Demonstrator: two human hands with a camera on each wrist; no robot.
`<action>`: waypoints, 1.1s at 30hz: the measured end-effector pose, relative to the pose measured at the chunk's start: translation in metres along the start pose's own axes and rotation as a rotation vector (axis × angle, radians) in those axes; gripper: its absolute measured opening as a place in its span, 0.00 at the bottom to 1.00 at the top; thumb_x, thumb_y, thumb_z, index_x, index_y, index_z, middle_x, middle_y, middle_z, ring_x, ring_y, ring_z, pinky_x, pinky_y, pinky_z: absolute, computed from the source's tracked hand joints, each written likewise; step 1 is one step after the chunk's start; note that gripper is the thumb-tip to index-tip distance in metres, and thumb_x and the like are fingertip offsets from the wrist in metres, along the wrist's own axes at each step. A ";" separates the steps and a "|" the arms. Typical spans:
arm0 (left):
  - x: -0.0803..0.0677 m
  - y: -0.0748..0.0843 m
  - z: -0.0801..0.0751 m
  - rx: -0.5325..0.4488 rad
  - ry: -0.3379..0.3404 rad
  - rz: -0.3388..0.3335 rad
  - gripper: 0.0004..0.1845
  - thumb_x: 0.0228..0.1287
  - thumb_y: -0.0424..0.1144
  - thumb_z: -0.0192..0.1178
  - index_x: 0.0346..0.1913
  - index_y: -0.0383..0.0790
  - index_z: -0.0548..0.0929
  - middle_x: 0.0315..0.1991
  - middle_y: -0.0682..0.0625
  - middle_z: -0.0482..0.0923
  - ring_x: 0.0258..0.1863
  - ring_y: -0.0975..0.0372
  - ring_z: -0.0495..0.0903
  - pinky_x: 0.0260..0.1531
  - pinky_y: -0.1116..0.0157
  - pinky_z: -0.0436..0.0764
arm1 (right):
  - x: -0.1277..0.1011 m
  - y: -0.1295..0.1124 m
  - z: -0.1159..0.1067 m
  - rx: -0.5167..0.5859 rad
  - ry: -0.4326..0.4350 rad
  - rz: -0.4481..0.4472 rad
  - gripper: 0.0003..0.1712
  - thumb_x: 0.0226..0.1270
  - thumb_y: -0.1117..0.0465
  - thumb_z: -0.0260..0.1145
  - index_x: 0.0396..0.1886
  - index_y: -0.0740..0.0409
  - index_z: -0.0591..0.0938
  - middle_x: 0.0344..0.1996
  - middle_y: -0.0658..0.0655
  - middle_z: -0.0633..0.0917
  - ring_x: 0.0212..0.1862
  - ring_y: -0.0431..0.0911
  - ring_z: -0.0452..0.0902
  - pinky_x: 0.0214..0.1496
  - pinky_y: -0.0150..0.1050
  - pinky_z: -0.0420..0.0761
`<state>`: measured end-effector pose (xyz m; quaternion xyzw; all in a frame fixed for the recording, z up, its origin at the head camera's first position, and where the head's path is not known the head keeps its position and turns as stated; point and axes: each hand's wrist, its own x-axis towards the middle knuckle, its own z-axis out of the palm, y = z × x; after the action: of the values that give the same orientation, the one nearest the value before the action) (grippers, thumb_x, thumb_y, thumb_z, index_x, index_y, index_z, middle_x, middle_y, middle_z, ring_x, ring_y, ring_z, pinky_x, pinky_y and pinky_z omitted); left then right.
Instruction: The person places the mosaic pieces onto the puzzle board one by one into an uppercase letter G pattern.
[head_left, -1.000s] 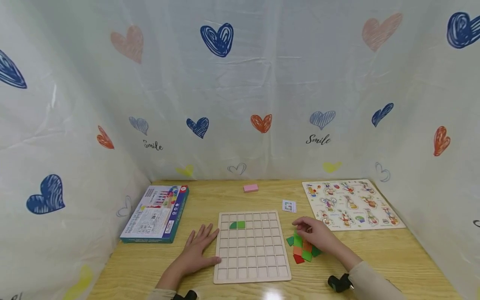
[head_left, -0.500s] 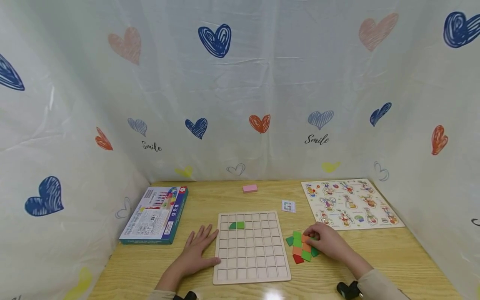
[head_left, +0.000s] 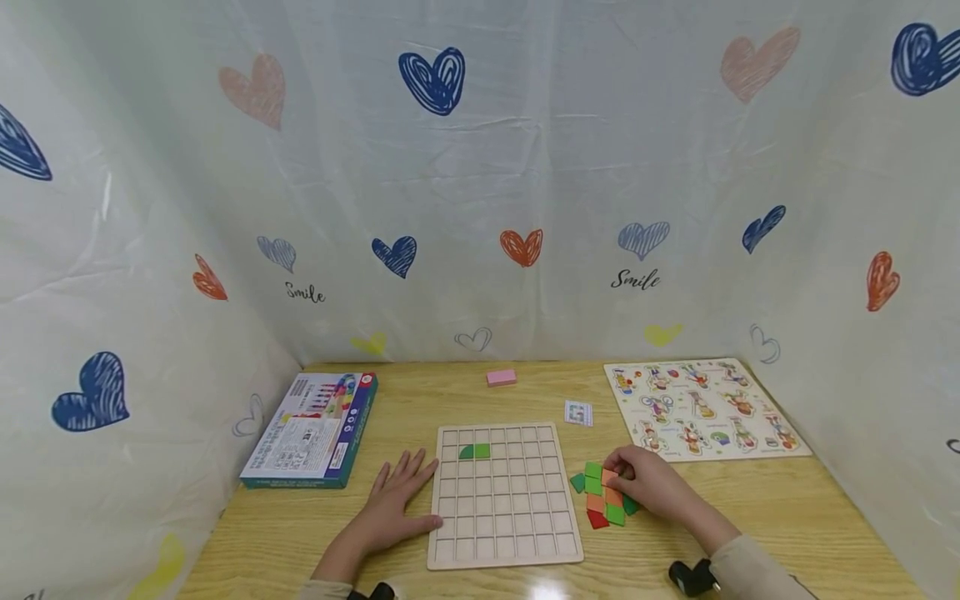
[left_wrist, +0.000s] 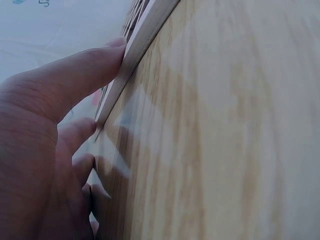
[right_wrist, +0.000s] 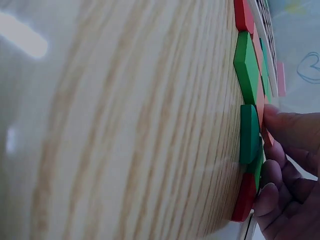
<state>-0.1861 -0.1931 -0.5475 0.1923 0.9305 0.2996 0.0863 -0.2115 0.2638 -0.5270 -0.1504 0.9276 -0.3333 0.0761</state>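
My left hand (head_left: 396, 504) lies spread on the table, its thumb and fingertips touching the left edge of a wooden grid board (head_left: 502, 483). In that board sit a dark green rounded tile (head_left: 467, 452) and, beside it, a light green square tile (head_left: 482, 450). Right of the board, my right hand (head_left: 654, 483) is at a small pile of coloured tiles. Its thumb and finger pinch an orange tile (right_wrist: 267, 134) at the top of the pile. Around it lie light green tiles (head_left: 592, 477), a red tile (head_left: 597, 519) and dark green pieces (right_wrist: 250, 134), partly hidden by the hand.
A pattern card (head_left: 578, 412) and a pink block (head_left: 502, 377) lie behind the board. At the back right is a picture puzzle board (head_left: 705, 408); a flat box (head_left: 311, 429) lies on the left. A heart-printed curtain (head_left: 480, 167) encloses the table.
My right hand has come down and right from above the pile's far side to its right side, where its fingertips meet on an orange tile. Some tiles shifted slightly. The left hand stays put.
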 end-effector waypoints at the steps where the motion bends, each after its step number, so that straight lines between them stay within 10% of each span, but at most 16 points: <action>1: 0.000 0.000 0.000 -0.001 0.000 0.000 0.49 0.60 0.65 0.66 0.79 0.47 0.64 0.81 0.41 0.50 0.80 0.41 0.41 0.75 0.39 0.33 | 0.000 0.000 0.000 0.003 0.001 0.002 0.08 0.69 0.57 0.71 0.43 0.54 0.84 0.32 0.46 0.80 0.32 0.37 0.71 0.33 0.33 0.75; 33: 0.001 0.001 -0.002 -0.013 -0.003 0.011 0.49 0.61 0.64 0.66 0.80 0.45 0.62 0.81 0.40 0.48 0.80 0.41 0.39 0.75 0.39 0.32 | 0.055 -0.038 0.040 0.184 0.043 -0.152 0.07 0.74 0.56 0.67 0.49 0.48 0.84 0.33 0.44 0.83 0.34 0.37 0.77 0.36 0.33 0.80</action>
<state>-0.1874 -0.1929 -0.5456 0.1972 0.9274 0.3056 0.0874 -0.2446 0.1941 -0.5359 -0.2054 0.8806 -0.4248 0.0441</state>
